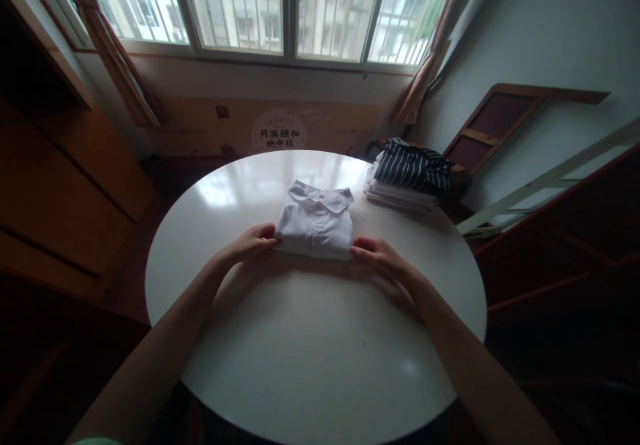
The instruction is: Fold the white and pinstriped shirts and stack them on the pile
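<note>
A white collared shirt [316,224], folded into a compact rectangle, lies on the round white table [310,338] with its collar on the far side and buttons down the middle. My left hand [255,240] grips the shirt's near left corner, thumb and fingers closed on the edge. At the near right corner, my right hand [376,253] pinches the cloth in the same way. The shirt's underside is hidden.
A stack of folded white clothes [395,196] stands at the table's far right, with a black-and-white striped garment [417,167] on top. A wooden cabinet [65,198] is on the left. Beyond the table are a printed banner [320,125] and barred windows [240,8].
</note>
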Motion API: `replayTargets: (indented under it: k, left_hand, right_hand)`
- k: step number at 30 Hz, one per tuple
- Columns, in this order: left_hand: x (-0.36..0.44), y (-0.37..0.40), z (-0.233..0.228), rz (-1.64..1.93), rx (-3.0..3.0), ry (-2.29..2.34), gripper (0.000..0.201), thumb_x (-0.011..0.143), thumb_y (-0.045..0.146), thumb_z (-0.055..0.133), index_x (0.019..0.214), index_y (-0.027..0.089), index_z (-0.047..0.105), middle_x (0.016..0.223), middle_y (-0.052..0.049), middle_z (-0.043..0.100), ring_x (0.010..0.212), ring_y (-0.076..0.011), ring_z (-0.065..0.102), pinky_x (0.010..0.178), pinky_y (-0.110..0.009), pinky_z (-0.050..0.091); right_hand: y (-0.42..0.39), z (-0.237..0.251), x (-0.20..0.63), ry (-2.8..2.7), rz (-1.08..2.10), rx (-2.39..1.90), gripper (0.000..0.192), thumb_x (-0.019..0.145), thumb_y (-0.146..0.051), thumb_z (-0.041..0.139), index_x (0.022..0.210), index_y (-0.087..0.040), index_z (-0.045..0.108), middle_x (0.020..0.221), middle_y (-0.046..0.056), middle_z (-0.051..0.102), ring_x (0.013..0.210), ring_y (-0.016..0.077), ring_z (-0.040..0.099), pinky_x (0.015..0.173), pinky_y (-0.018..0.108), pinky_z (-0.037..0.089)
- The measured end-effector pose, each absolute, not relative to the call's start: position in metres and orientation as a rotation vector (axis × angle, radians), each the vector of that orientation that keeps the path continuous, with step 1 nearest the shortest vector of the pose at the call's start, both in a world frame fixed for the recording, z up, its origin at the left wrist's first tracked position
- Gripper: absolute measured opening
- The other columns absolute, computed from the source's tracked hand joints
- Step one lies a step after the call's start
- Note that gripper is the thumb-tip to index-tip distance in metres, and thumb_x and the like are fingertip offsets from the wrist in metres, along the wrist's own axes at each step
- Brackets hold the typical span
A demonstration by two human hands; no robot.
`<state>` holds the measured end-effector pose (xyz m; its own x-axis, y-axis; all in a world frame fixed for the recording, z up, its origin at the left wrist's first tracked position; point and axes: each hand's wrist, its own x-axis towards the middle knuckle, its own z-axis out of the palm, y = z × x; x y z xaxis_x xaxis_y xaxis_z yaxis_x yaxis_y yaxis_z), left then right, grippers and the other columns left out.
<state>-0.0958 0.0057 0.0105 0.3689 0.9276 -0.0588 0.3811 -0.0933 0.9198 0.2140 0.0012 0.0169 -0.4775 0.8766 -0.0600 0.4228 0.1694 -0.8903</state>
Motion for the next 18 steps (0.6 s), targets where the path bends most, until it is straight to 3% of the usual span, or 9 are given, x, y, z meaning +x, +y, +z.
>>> replayTargets:
  k: [18]
  left_hand:
    - [-0.0954,0.0054,0.0108,0.721,1.655,1.154,0.023,0.065,0.031,0.055,0.079,0.013,0.056,0.073,-0.001,0.054,0.070,-0.0152,0.049,0.063,-0.026,0.040]
  right_hand:
    - [0.0017,0.0156,0.2141,-1.970,1.257,-1.233,0.035,0.070,-0.050,0.054,0.071,-0.016,0.053,0.066,-0.001,0.049,0.059,0.0113,0.044,0.053,0.023,0.034]
